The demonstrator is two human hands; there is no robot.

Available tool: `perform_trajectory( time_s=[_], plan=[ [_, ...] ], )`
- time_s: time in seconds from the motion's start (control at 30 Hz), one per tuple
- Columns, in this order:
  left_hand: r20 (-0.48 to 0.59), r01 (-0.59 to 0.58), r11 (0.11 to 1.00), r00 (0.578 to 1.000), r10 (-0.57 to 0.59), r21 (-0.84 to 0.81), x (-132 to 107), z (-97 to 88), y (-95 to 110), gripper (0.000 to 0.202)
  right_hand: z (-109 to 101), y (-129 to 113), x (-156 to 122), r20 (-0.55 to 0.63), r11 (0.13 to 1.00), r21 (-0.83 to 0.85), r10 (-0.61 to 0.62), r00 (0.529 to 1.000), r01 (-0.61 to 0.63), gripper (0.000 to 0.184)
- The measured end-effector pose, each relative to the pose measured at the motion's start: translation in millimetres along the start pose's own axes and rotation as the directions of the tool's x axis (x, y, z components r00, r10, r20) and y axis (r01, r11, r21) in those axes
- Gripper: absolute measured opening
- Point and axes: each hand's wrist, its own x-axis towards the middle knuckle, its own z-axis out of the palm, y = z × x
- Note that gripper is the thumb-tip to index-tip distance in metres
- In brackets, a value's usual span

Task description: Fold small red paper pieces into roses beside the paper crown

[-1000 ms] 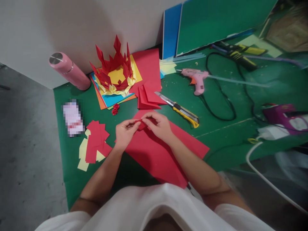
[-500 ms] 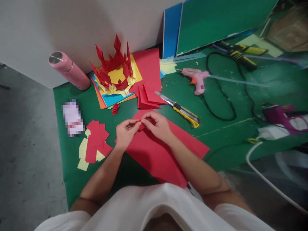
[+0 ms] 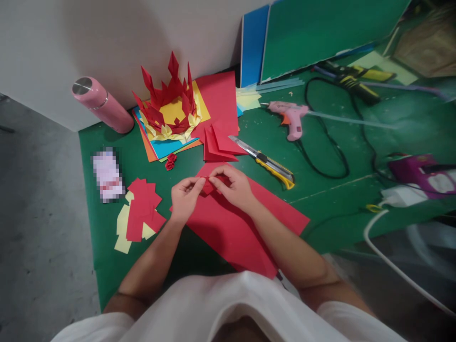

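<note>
Since a second ago, little has shifted: the left hand and right hand stay pinched, fingertips meeting, on a small folded red paper piece. It sits between the fingers, above a flat, smooth red sheet. A utility knife lies beyond the right fingers.

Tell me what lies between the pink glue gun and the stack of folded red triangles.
In the head view, the yellow-handled utility knife lies on the green mat between the pink glue gun and the folded red triangles, its blade end near the triangles.
</note>
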Motion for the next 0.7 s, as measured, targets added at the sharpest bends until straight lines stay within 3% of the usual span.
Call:
perform_trajectory(
  time_s=[0.27,0.4,0.5,0.57,0.7],
  plan=[
    [0.017,-0.174,0.983,0.984,0.176,-0.059,-0.5,-6.4,-3.8,0.027,2.7,-2.2,-2.8,0.108,0.994,0.067,-0.097,0.989,0.09,0.01],
    [0.048,-0.129,0.991,0.99,0.13,-0.031,0.1,-1.7,-5.4,0.018,2.0,-2.6,-2.4,0.065,0.987,0.147,0.052,0.997,-0.062,0.016],
    [0.084,-0.075,0.993,0.993,0.083,-0.096,0.4,3.5,-7.4,0.037,1.8,-2.0,-2.0,-0.014,0.966,0.204,0.164,0.986,-0.158,0.025],
    [0.064,-0.082,0.987,0.994,0.091,-0.138,0.5,5.5,-8.5,0.045,2.3,-1.4,-2.0,-0.052,0.959,0.222,0.19,0.98,-0.174,0.028],
    [-0.029,-0.174,0.978,0.985,0.172,-0.113,0.9,4.4,-7.3,0.033,4.1,-0.9,-2.7,-0.059,0.957,0.25,0.164,0.985,-0.145,0.029]
  ],
)
